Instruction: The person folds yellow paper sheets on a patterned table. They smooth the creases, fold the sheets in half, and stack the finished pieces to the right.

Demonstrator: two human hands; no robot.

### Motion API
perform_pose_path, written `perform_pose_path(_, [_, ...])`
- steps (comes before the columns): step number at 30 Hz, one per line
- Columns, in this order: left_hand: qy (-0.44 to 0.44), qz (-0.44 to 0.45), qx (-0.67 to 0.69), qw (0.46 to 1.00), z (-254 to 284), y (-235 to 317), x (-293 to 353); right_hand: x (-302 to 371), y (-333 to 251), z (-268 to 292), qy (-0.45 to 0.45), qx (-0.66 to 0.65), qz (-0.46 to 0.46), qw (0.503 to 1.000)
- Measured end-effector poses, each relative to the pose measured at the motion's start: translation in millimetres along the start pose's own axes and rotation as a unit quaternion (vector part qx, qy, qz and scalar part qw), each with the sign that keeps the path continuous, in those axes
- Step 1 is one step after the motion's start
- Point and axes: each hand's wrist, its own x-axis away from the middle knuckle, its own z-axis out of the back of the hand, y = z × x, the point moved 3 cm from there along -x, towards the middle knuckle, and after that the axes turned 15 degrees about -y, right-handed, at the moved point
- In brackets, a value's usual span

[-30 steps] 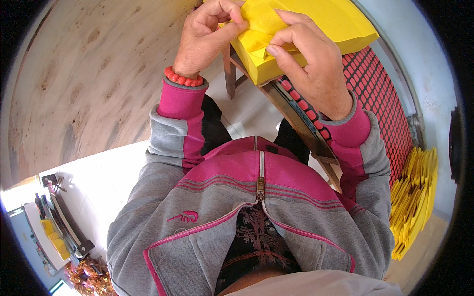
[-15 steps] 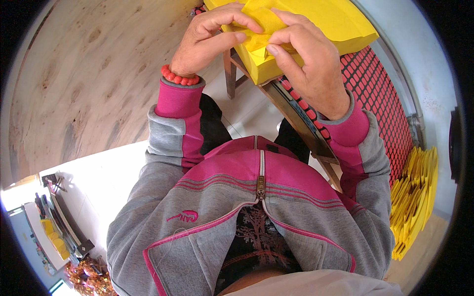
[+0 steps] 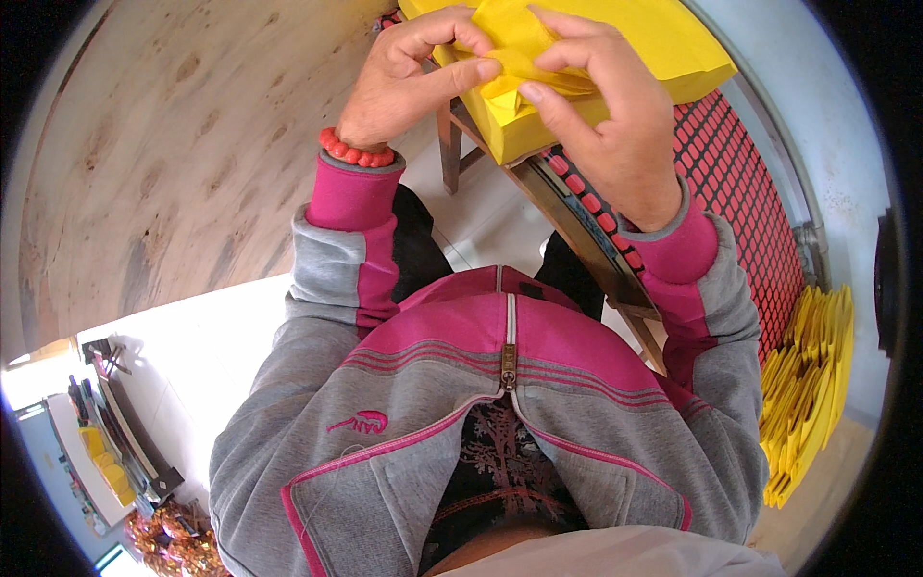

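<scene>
My left hand (image 3: 411, 75), with a red bead bracelet (image 3: 354, 150) on its wrist, pinches a crumpled, folded piece of yellow paper (image 3: 519, 43) between thumb and fingers. Just to the right, my right hand (image 3: 620, 115) is open, its thumb and fingers spread beside the folded paper; whether the fingertips touch it I cannot tell. Beneath both hands lies a thick stack of yellow paper (image 3: 668, 43), whose far part runs out of the picture at the top.
Under the stack is a wooden stand (image 3: 524, 178) next to a red-and-black patterned surface (image 3: 735, 188). Folded yellow papers (image 3: 808, 394) are piled at the right, near a pale wall (image 3: 832, 115). A large wooden board (image 3: 173, 163) fills the left. Shiny gold-red items (image 3: 173, 539) sit at the lower left.
My left hand has shifted slightly right along the paper, still pinching. My right thumb and index finger, close together on the paper before, have spread apart.
</scene>
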Motion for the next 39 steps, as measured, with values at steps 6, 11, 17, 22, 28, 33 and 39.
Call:
perform_pose_path(6, [0.080, 0.033, 0.117, 0.989, -8, -1, -5, -1, -27, 35, 0.009, 0.055, 0.004, 0.998])
perform_pose_path(11, [0.145, 0.039, 0.104, 0.983, -18, 1, -11, 79, -57, 9, -0.221, -0.190, -0.082, 0.953])
perform_pose_path(17, [0.202, 0.001, 0.060, 0.978, -21, 6, -18, 212, -14, -94, -0.236, -0.313, -0.327, 0.860])
perform_pose_path(22, [0.178, -0.013, 0.050, 0.983, -22, 6, -14, 262, 35, -109, -0.077, 0.113, -0.359, 0.923])
perform_pose_path(28, [0.067, 0.029, -0.055, 0.996, -10, 9, -9, 287, 90, -115, -0.042, 0.347, -0.354, 0.868])
perform_pose_path(33, [0.051, -0.011, -0.127, 0.990, -14, 24, -17, 302, 93, -119, -0.020, 0.279, -0.410, 0.868])
perform_pose_path(39, [0.064, 0.014, -0.091, 0.994, -18, 28, -19, 277, 70, -106, 0.008, 0.107, -0.464, 0.879])
